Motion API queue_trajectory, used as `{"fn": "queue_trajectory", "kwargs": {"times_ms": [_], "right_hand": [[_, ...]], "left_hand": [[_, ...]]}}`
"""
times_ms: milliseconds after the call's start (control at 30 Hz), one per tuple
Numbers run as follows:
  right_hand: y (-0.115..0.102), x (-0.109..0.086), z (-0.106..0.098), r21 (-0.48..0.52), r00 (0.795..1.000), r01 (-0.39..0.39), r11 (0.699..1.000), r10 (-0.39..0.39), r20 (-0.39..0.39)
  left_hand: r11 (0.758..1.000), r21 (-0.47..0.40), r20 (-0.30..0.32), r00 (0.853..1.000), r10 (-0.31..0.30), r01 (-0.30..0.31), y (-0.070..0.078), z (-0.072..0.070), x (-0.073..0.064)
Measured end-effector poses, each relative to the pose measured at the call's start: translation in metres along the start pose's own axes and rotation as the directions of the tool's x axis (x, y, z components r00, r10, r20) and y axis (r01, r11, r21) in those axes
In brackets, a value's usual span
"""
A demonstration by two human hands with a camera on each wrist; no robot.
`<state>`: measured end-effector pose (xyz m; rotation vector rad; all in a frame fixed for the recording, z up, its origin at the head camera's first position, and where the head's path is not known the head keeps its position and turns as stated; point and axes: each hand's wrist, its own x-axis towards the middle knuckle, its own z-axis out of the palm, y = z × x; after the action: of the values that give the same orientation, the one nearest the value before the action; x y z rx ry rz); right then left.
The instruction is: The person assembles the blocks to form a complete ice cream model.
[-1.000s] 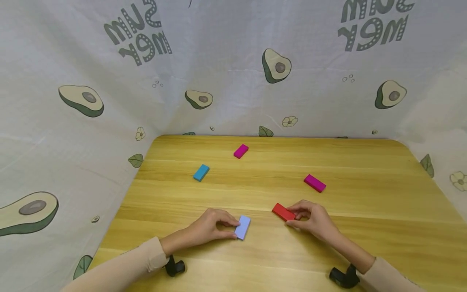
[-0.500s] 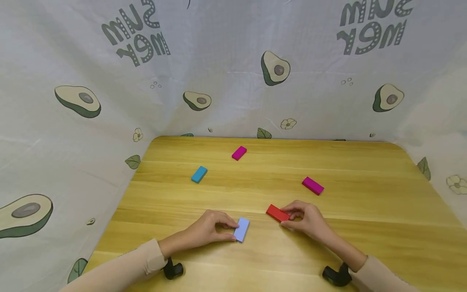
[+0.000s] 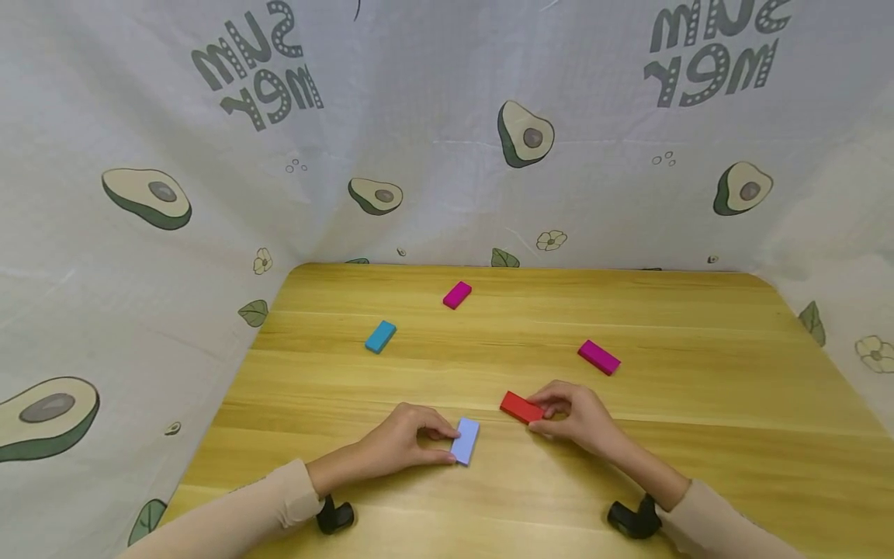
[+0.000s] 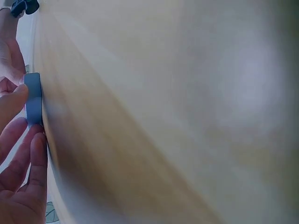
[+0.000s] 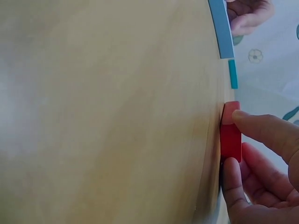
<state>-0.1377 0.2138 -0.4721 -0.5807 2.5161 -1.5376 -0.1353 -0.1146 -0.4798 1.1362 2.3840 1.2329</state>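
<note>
My left hand pinches a light lavender-blue rectangular block between thumb and fingers at its left side. The block lies flat, its long side running away from me. To its right, my right hand pinches the right end of a red rectangular block, which sits slantwise close over the tabletop. A short strip of wood separates the two blocks. In the right wrist view, the thumb and fingers grip the red block at its near end. The left wrist view shows the lavender block between the left fingertips.
On the wooden table lie a blue block at the left, a magenta block farther back, and another magenta block beyond the right hand. An avocado-print cloth hangs behind and beside the table.
My right hand has slid the red block leftward, nearer to the lavender block. My left hand has stayed nearly still on its block. The head view has shifted slightly.
</note>
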Motion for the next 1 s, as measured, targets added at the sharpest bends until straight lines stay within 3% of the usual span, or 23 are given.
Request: {"fn": "queue_trajectory", "kwargs": {"times_ms": [233, 700, 1000], "right_hand": [[-0.001, 0.005, 0.001, 0.005, 1.000, -0.011, 1.000, 0.011, 0.012], [-0.002, 0.019, 0.001, 0.024, 0.998, 0.009, 1.000, -0.011, 0.059], [0.000, 0.024, 0.002, -0.004, 0.997, -0.018, 1.000, 0.018, 0.081]], "left_hand": [[0.999, 0.017, 0.018, 0.999, -0.035, 0.034, 0.003, 0.000, 0.005], [0.999, 0.041, 0.013, 1.000, -0.026, 0.025, 0.006, 0.005, 0.020], [0.998, 0.028, 0.005, 0.999, -0.050, 0.050, 0.007, 0.008, 0.025]]}}
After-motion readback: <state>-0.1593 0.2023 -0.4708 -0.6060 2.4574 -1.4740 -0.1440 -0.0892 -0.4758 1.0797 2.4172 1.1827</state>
